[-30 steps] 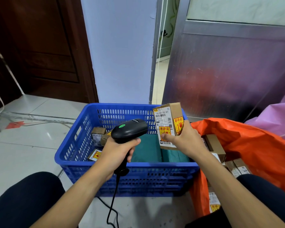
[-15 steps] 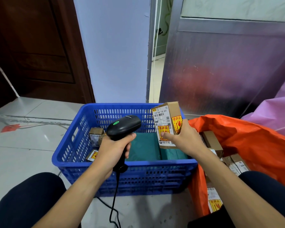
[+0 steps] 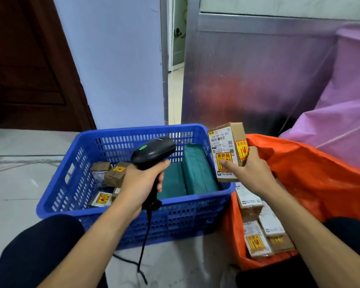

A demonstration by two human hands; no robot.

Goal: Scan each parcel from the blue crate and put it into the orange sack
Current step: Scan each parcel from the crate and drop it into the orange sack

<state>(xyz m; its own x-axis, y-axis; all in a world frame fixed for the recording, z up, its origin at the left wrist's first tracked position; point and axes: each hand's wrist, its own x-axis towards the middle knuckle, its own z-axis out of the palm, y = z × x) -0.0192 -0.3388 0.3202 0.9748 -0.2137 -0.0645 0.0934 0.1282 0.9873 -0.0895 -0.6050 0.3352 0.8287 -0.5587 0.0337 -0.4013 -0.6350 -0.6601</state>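
My right hand [image 3: 249,171] grips a small brown cardboard parcel [image 3: 227,142] with a white label and yellow fragile stickers, upright over the blue crate's right rim, beside the orange sack [image 3: 312,175]. My left hand [image 3: 139,186] holds a black corded barcode scanner [image 3: 154,152] over the blue crate [image 3: 133,221], its head pointing right toward the parcel. Several small brown parcels [image 3: 114,173] lie in the crate's left part, next to green flat packages [image 3: 195,169]. Several labelled parcels [image 3: 260,231] lie inside the sack.
The crate and sack stand on a light tiled floor [image 3: 19,183] between my knees. A dark wooden door [image 3: 29,69] is at the back left, a metal panel [image 3: 258,80] behind the sack, and a pink plastic bag [image 3: 345,100] at the right.
My right hand has carried the parcel to the right, from over the crate's middle to its right rim beside the sack. The scanner stays in my left hand over the crate.
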